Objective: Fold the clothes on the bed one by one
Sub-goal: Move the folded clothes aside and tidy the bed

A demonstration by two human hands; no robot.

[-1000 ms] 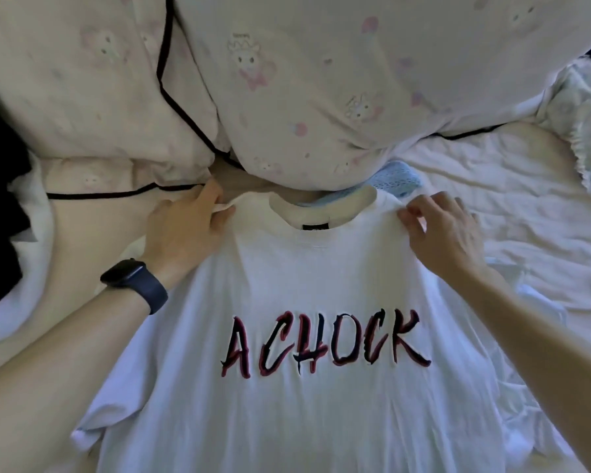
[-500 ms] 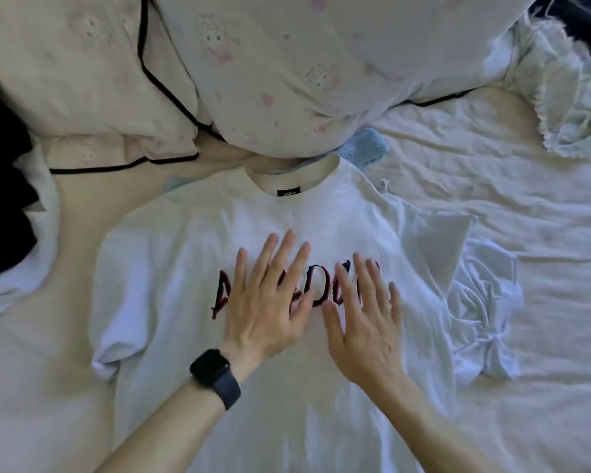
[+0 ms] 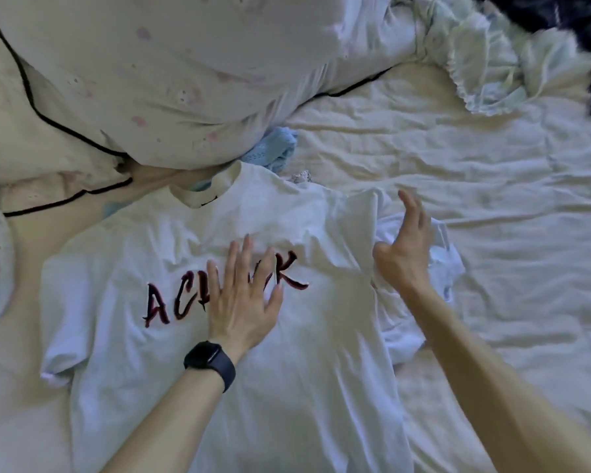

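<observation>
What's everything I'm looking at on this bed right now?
T-shirt: one, white with dark red lettering, spread flat mid-bed.
pillows: two, cream with black piping, top left.
knit cloth: one, light blue, tucked under the pillows by the collar.
ruffled cloth: one, pale green, top right.
bedsheet: one, cream, wrinkled, under everything.
watch: one, black, left wrist.
left hand: one, flat on the lettering.
right hand: one, fingers loosely bent, above the bunched sleeve.

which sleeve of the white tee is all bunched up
The sleeve on the person's right, by the right hand: it is crumpled in a heap. The sleeve on the left lies spread flat on the bed.
</observation>
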